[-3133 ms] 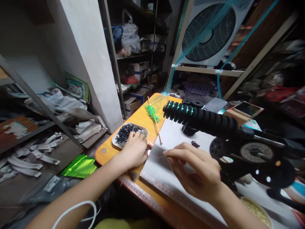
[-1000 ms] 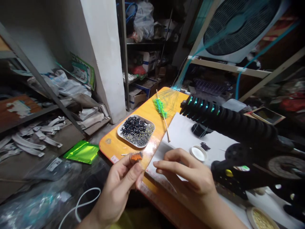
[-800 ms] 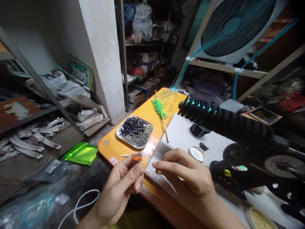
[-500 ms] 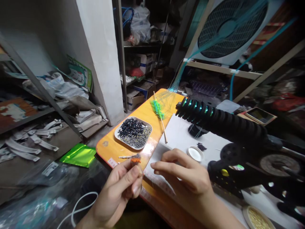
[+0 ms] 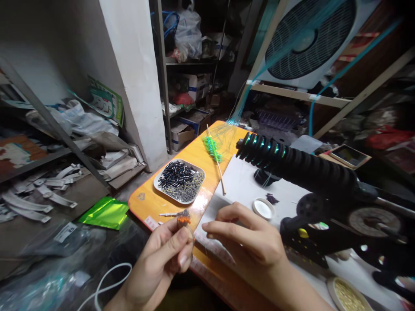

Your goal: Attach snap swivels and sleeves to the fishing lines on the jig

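Note:
In front of me, my left hand [image 5: 164,259] is closed, with thumb and fingers pinching a small bundle with orange and dark grey tips [image 5: 183,217]. Just to the right is my right hand [image 5: 248,235], its fingertips drawn together and pointing at the bundle without touching it. Anything between those fingertips is too small to make out. Beyond the left hand, a white tray [image 5: 157,183] carries many small black and grey pieces. A thin light-coloured stick-like piece [image 5: 167,214] lies on the orange table [image 5: 142,203] behind the bundle.
A stick with green strands [image 5: 212,149] lies farther back. On the right stands a black machine with a ribbed arm [image 5: 304,164]. Nearby are a small white dish [image 5: 263,209] and a bowl of gold pieces [image 5: 346,296]. A box fan [image 5: 311,43] stands behind.
The whole view has shifted slightly, so things on the table appear a little farther left. Both hands keep nearly the same pose, and the left still pinches the bundle.

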The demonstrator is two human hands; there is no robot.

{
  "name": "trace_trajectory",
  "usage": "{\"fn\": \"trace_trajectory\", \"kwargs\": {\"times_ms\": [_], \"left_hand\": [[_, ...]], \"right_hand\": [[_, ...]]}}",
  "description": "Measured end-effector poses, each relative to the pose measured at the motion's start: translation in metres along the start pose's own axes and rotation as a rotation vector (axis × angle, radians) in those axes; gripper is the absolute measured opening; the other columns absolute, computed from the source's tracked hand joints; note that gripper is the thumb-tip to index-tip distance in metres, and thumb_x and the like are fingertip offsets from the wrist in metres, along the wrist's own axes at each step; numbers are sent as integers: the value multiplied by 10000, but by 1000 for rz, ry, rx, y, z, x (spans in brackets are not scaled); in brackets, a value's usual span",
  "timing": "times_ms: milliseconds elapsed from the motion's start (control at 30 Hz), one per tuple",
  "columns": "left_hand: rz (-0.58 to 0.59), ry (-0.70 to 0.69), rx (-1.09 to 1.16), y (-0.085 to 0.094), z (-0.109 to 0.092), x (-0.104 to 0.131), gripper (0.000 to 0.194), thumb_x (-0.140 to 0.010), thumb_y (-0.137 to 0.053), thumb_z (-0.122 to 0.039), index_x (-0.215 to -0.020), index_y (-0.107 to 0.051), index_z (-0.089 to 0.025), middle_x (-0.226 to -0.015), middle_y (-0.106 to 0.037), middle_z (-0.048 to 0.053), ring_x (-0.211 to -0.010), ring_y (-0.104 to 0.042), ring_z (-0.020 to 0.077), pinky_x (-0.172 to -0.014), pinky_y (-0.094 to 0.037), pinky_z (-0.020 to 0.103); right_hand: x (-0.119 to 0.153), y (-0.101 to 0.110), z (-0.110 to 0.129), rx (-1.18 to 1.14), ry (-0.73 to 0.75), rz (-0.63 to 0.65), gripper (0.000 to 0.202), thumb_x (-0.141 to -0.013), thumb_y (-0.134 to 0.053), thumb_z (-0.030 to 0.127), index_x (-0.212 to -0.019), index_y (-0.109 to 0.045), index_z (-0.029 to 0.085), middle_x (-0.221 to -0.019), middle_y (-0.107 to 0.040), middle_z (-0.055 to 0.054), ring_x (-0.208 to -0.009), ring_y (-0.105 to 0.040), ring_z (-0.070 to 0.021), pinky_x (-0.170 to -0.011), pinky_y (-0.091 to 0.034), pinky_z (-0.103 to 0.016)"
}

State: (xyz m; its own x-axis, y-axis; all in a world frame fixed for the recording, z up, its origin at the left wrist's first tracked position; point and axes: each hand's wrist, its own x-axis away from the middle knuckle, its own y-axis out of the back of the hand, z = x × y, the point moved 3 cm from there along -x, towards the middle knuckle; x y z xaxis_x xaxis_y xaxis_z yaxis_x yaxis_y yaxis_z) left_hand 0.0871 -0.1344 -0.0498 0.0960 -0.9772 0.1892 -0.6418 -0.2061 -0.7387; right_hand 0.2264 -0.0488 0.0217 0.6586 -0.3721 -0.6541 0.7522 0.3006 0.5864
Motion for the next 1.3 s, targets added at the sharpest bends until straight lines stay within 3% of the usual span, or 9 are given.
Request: {"fn": "trace_trajectory", "kwargs": {"times_ms": [367, 600, 800, 900, 967, 1033, 1133, 1233, 1300], "left_hand": [[-69, 40, -93, -3, 3, 2, 314, -772, -816, -438, -855, -682, -166, -514, -441, -62, -498, -337, 64, -485, -254, 178], [-53, -24, -249, -5, -1, -1, 326, -803, -776, -470, -856, -671, -166, -558, -478, -44, -527, -374, 80, -506, -279, 197], [-192, -355, -629, 2, -31, 8, 292, -863, -717, -431, -742, -627, -182, -602, -519, -28, -559, -452, 108, -544, -374, 218], [-317, -534, -804, 24, -62, 8, 229, -883, -683, -427, -833, -645, -208, -632, -550, -30, -573, -485, 126, -546, -383, 225], [-390, -578, -1119, 44, -82, 0, 186, -896, -659, -380, -822, -652, -210, -655, -581, -21, -607, -531, 150, -585, -406, 244], [-331, -515, -1563, 61, -94, -15, 160, -898, -632, -333, -818, -683, -204, -726, -660, 11, -636, -575, 182, -613, -409, 275], [-207, -472, -1701, 77, -100, -35, 95, -852, -686, -296, -830, -718, -210, -865, -696, 45, -788, -631, 228, -758, -444, 313], [-230, -534, -1729, 72, -98, -35, 200, -874, -664, -311, -1035, -662, -193, -1047, -607, 82, -888, -602, 246, -814, -457, 354], [-161, -632, -1797, 59, -90, -27, 202, -912, -615, -281, -1095, -621, -195, -1103, -544, 91, -992, -568, 263, -883, -449, 388]], "right_hand": [[1, -2, 5, -87, 2, 28, 189, -959, -595, 195, -1038, -766, 175, -792, -621, -53, -682, -599, -128, -561, -505, -211], [4, -6, 8, -111, 10, 41, 153, -921, -635, 163, -1040, -732, 162, -819, -624, -54, -701, -599, -133, -593, -501, -230], [2, -2, 6, -33, -6, 96, 110, -876, -610, 70, -929, -658, 154, -830, -611, -58, -729, -587, -145, -611, -485, -253], [-1, 8, 5, 36, 22, 13, 179, -862, -608, 12, -948, -633, 167, -884, -615, -51, -785, -605, -127, -675, -493, -228], [-2, 13, 5, 81, 41, -33, 223, -861, -590, -20, -976, -620, 169, -903, -612, -50, -807, -606, -120, -700, -490, -219], [-3, 12, 5, 79, 44, -17, 220, -869, -571, -18, -992, -600, 163, -907, -606, -56, -805, -594, -125, -694, -486, -227], [-2, 5, 4, 53, 9, 49, 158, -886, -542, 27, -961, -574, 162, -853, -585, -49, -748, -556, -136, -645, -466, -252], [0, 2, 2, 66, -45, 65, 121, -895, -530, 59, -921, -586, 164, -803, -549, -37, -701, -527, -138, -609, -439, -261], [0, 2, -1, 72, -64, 62, 116, -896, -546, 71, -918, -617, 161, -801, -541, -37, -707, -531, -140, -609, -434, -262]]}}
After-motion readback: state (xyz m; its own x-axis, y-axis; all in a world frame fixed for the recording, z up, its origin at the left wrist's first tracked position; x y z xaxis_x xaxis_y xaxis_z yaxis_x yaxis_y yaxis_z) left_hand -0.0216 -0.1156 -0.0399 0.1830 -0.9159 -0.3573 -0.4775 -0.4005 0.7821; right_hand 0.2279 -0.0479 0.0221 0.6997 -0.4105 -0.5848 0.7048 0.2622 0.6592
